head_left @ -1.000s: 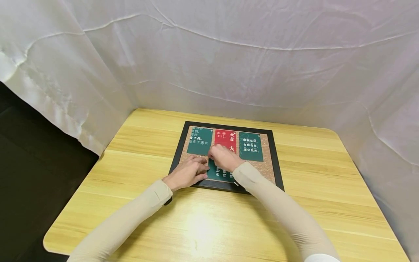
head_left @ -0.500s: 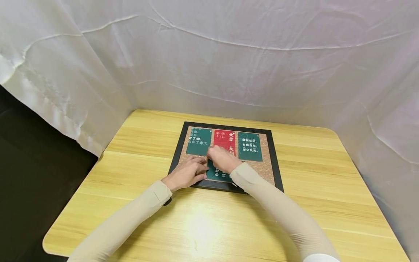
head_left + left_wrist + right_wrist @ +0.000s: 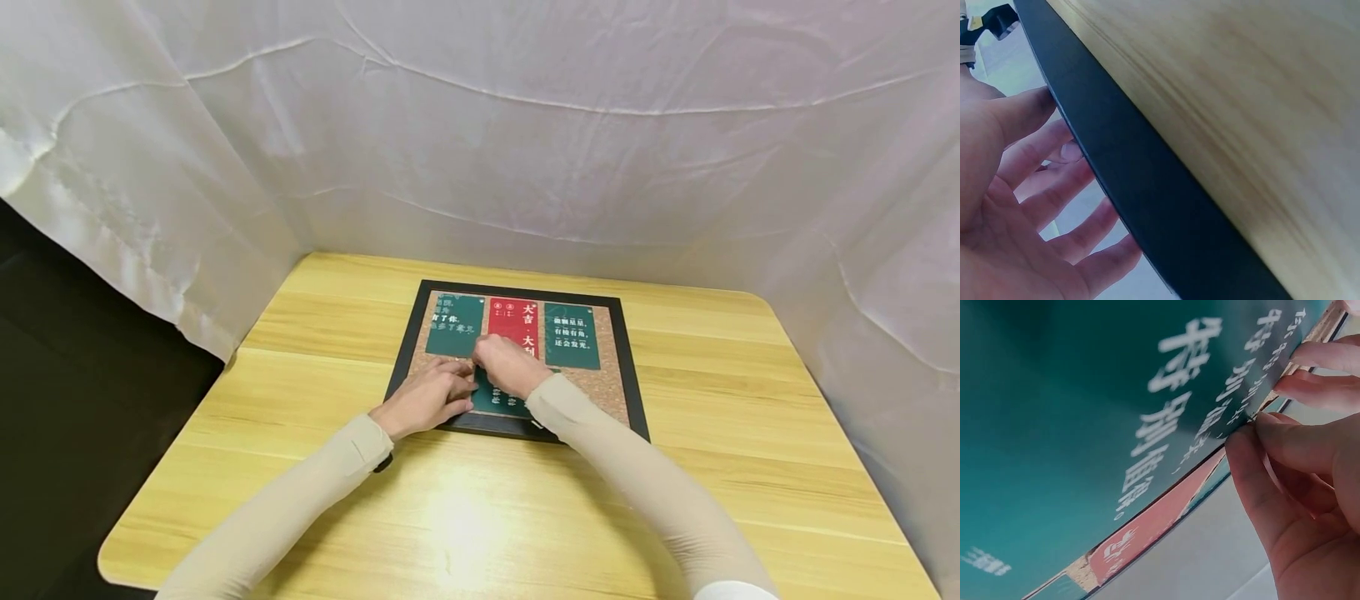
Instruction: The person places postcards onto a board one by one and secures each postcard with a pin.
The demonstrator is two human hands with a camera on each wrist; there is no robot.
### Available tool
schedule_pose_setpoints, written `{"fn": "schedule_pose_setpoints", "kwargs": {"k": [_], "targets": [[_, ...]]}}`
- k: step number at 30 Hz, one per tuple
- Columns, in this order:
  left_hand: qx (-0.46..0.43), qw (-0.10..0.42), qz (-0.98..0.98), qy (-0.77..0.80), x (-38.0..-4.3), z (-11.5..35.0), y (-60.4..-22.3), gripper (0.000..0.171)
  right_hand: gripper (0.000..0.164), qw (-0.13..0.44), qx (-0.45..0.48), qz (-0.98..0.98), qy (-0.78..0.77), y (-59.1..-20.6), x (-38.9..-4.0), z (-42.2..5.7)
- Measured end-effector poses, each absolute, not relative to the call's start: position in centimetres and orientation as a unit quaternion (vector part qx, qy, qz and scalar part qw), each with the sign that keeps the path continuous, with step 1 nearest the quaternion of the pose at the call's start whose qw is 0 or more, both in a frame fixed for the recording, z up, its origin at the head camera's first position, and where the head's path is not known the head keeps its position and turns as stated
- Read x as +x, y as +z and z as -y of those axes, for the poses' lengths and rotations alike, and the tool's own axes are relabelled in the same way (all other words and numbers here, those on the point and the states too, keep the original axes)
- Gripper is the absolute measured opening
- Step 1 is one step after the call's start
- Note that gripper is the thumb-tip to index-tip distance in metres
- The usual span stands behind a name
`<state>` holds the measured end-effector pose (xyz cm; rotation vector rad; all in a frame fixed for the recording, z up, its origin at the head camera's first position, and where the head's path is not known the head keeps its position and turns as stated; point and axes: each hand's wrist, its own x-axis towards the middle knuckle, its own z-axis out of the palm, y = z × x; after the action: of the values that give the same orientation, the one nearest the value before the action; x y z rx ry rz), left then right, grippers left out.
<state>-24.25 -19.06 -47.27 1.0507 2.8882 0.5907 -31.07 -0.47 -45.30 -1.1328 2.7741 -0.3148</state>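
A cork board (image 3: 611, 387) in a black frame lies flat on the table. My right hand (image 3: 510, 365) reaches over the lower green card (image 3: 495, 402), which bears white characters. At that card's upper left, thumb and forefinger pinch something small, apparently a pushpin; the fingertips mostly hide it. The right wrist view has these fingertips meeting at the edge of the green card (image 3: 1054, 425). My left hand (image 3: 431, 396) rests on the board's left side with relaxed fingers, their tips touching the card's left edge. In the left wrist view the black frame (image 3: 1141, 169) hides those fingertips.
Pinned along the board's top are a green card (image 3: 456, 325), a red card (image 3: 512, 319) and another green card (image 3: 572, 336). A small white piece (image 3: 537, 424) sits at the frame's front edge. White curtains (image 3: 525, 150) hang behind the wooden table (image 3: 735, 400).
Hands and cards keep nearly the same places. The whole view has shifted very slightly; my right hand stays pinching at the lower card's upper left.
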Motion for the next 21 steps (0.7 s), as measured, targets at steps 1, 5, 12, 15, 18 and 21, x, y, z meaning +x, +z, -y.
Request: {"fn": "schedule_pose_setpoints", "kwargs": {"k": [1, 5, 12, 15, 18, 21], "targets": [[0.335, 0.006, -0.923, 0.189, -24.25, 19.05, -47.32, 0.032, 0.026, 0.064, -0.376, -0.918, -0.107, -45.29, -31.06, 0.36], [0.334, 0.007, -0.924, 0.188, -24.18, 19.00, -47.22, 0.033, 0.028, 0.063, -0.379, -0.916, -0.118, -45.23, -30.88, -0.13], [0.333, 0.008, -0.923, 0.191, -24.15, 19.04, -47.02, 0.033, 0.023, 0.055, -0.386, -0.914, -0.114, -45.09, -30.44, -0.51], [0.334, 0.007, -0.923, 0.189, -24.20, 19.05, -47.09, 0.033, 0.023, 0.056, -0.383, -0.916, -0.108, -45.02, -30.29, -0.47], [0.335, 0.007, -0.923, 0.188, -24.23, 19.05, -47.16, 0.033, 0.023, 0.061, -0.377, -0.918, -0.104, -44.97, -30.18, -0.38], [0.336, 0.007, -0.923, 0.189, -24.25, 19.00, -47.16, 0.033, 0.022, 0.062, -0.375, -0.919, -0.100, -45.02, -30.11, -0.31]]}}
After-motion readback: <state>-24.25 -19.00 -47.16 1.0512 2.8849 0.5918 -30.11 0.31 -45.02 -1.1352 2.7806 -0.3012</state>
